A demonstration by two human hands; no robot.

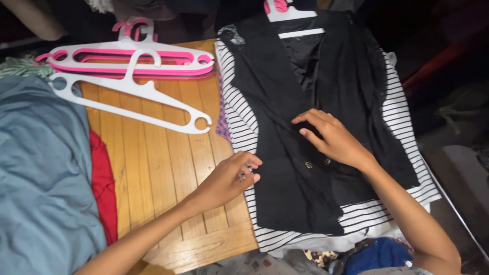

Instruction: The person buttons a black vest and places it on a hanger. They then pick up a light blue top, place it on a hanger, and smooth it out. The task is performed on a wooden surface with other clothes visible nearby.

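The right hand (333, 140) lies flat and loose on the soft, light black vest (285, 147), while the left hand (229, 178) pinches its front edge, likely the best hold.

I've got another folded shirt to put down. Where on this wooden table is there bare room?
The bare wood of the table lies between the red cloth and the striped shirt, below the white hanger; the left hand reaches over its right edge. Elsewhere is crowded: pink hangers above, blue cloth left, black vest under the right hand.
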